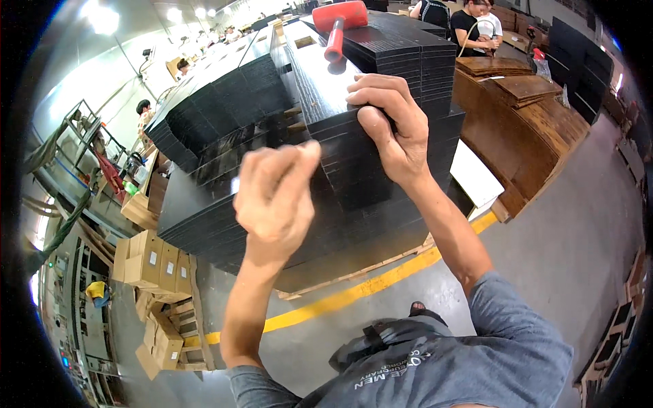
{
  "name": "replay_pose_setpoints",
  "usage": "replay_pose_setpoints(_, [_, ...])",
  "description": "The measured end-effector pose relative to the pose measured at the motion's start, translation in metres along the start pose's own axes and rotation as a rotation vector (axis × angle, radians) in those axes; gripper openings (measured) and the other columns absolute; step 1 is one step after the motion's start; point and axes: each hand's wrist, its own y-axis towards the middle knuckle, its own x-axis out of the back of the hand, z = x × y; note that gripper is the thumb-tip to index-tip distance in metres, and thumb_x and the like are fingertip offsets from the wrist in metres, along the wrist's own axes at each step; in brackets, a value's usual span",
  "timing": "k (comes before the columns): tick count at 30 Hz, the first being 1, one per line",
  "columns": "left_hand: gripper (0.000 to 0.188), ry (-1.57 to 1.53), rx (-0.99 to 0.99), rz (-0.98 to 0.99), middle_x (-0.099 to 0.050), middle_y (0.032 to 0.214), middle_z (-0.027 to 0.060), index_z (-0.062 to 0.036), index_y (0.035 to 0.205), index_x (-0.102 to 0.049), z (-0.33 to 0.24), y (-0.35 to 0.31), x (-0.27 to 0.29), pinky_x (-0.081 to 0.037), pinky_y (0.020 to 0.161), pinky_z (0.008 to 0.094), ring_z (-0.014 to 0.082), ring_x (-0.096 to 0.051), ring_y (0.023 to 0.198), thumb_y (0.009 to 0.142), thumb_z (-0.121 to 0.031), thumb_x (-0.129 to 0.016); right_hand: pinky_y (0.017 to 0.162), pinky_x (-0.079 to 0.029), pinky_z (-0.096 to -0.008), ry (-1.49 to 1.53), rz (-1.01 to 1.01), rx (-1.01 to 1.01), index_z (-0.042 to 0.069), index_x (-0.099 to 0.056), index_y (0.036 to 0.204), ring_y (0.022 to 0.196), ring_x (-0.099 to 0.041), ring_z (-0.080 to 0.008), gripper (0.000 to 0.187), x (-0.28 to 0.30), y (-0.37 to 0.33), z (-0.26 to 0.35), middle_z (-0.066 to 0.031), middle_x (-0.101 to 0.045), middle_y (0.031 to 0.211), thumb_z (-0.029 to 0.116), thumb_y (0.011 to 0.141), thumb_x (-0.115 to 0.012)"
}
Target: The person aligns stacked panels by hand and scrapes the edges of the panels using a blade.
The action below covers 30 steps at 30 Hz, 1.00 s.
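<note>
My left hand (275,194) is raised in front of the stack of black boards. Its fingers are curled in and blurred by motion. A small white spot shows beside its knuckles, and what the fingers hold, if anything, cannot be made out. My right hand (398,126) rests at the near end of the top black wood-grain board (320,88). Its bent fingers lie over the board's corner, with the thumb against the edge. Just beyond that hand, a red mallet (337,30) lies on the boards, its handle pointing toward me.
More stacked black boards (238,95) spread to the left, on a pallet (354,268) edged by a yellow floor line (367,282). Brown panels (517,129) stand at right. Cardboard boxes (153,262) sit at lower left. Other people (469,30) are at the back.
</note>
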Motion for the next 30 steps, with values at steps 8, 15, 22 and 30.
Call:
replay_pose_setpoints(8, [0.049,0.002,-0.126,0.097,-0.065,0.093,0.0127,0.0034,0.109,-0.073,-0.013,-0.019,0.019,-0.053,0.073,0.0396,0.0292,-0.062,0.081,0.061,0.011,-0.066,0.091,-0.051,-0.0353,0.076,0.003,0.052,0.005,-0.070,0.102,0.107,-0.062,-0.0243,0.014,-0.009,0.013,0.023,-0.0090,-0.068,0.108,0.007,0.089,-0.066])
replay_pose_setpoints(15, [0.046,0.003,-0.054,0.019,-0.064,0.094,0.0102,-0.0028,0.111,-0.073,0.008,0.008,0.003,-0.051,0.072,0.0359,0.0267,-0.060,0.082,0.068,0.014,-0.069,0.092,-0.051,-0.0354,0.016,0.000,-0.027,0.004,-0.070,0.101,0.105,-0.062,-0.0251,0.013,0.000,-0.006,0.004,-0.0091,-0.067,0.108,0.006,0.088,-0.067])
replay_pose_setpoints(22, [0.045,-0.058,-0.107,0.130,-0.066,0.092,0.0115,0.0024,0.109,-0.073,-0.005,-0.056,-0.015,-0.054,0.068,0.0386,0.0292,-0.061,0.077,0.064,0.012,-0.068,0.092,-0.050,-0.0349,0.033,-0.022,0.016,0.004,-0.070,0.100,0.103,-0.063,-0.0242,0.012,-0.005,-0.007,-0.002,-0.0085,-0.068,0.106,0.007,0.089,-0.066])
replay_pose_setpoints(30, [0.051,0.034,-0.133,0.094,-0.066,0.097,0.0111,0.0002,0.111,-0.073,0.002,-0.042,-0.010,-0.052,0.070,0.0388,0.0293,-0.060,0.081,0.063,0.014,-0.067,0.092,-0.050,-0.0344,0.028,-0.033,0.024,0.003,-0.069,0.101,0.103,-0.063,-0.0231,0.012,0.002,-0.017,0.003,-0.0090,-0.068,0.108,0.006,0.090,-0.065])
